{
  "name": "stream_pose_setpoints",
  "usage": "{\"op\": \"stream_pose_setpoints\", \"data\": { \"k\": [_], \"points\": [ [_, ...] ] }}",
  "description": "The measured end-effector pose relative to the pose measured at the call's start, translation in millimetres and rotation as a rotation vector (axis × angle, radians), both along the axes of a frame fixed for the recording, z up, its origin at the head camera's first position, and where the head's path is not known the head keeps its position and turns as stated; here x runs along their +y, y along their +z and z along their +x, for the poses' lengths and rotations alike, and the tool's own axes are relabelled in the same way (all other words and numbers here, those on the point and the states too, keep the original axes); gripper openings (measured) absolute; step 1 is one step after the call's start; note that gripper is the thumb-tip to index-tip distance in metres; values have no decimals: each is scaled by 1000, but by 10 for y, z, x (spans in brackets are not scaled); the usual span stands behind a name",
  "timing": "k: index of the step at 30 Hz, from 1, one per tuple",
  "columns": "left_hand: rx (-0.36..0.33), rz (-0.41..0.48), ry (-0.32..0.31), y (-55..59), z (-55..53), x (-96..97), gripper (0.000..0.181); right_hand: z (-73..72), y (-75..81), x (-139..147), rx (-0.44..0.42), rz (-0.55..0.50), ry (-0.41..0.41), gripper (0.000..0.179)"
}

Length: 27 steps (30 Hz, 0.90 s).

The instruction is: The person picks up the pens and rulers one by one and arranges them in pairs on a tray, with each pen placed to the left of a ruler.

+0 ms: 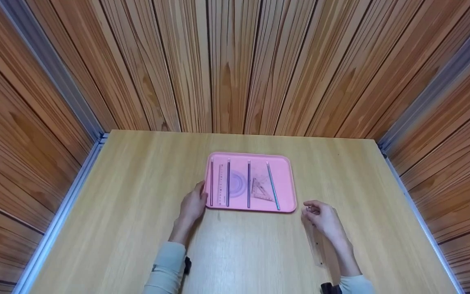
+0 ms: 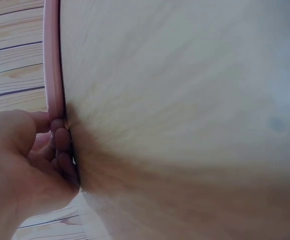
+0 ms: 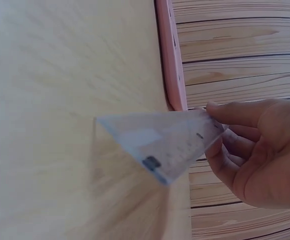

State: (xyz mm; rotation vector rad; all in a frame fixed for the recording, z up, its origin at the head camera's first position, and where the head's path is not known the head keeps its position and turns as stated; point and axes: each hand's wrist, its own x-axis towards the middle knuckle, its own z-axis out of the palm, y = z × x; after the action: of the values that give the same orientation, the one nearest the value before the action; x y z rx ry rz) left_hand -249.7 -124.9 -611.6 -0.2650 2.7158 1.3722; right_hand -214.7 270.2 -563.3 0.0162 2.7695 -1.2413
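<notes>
The pink tray (image 1: 235,153) lies on the table with several pencils (image 1: 249,183), a clear ruler (image 1: 220,185), a round-edged protractor (image 1: 239,183) and a triangular set square (image 1: 262,191) in it. At its left edge my left hand (image 1: 193,204) grips the rim (image 2: 54,60) between thumb and fingers. Off the tray's lower right corner, my right hand (image 1: 324,218) pinches one end of a second clear plastic ruler (image 3: 155,137). Its far end points back toward my right wrist, raised above the table.
The wooden table (image 1: 137,163) is bounded by wood-patterned panels (image 1: 227,65) at the back and both sides. Metal rails (image 1: 63,208) run along the side edges.
</notes>
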Motion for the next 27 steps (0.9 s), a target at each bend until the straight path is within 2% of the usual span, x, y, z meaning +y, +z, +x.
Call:
{"op": "stream_pose_setpoints", "data": {
  "k": [6,12,17,21,27],
  "points": [
    [-8,10,0,-5,9,4,50,-76,79,-62,36,-16,5,30],
    [-4,11,-2,-3,8,2,51,-197,160,-115,35,-28,8,31],
    [25,1,-10,-8,3,-5,50,-305,200,-157,31,-29,-5,32],
    [43,-11,-7,-5,-11,-8,49,-356,237,-187,29,-21,-1,33],
    [30,-27,-5,-12,-21,-9,49,-414,283,-207,19,-31,9,34]
  ]
}}
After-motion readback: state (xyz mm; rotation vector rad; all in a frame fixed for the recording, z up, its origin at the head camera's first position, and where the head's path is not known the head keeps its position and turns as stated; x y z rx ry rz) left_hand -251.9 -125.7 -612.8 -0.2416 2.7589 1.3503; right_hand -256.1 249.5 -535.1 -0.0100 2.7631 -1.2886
